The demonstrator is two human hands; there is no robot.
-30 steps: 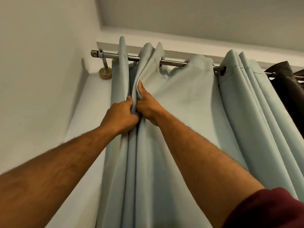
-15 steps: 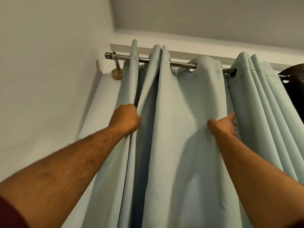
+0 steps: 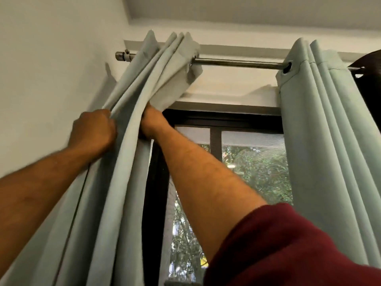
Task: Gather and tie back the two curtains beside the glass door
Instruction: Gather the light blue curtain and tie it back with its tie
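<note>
The pale green left curtain (image 3: 123,172) is hanging bunched in folds; the left hand (image 3: 93,131) is gripping them, the right hand (image 3: 150,122) is clutching its edge.

A steel rod (image 3: 237,63) spans the white wall (image 3: 51,58); trees (image 3: 257,172) outside.

A dark maroon sleeve (image 3: 288,244) is being worn on the right arm, while the left forearm is being left bare.
</note>
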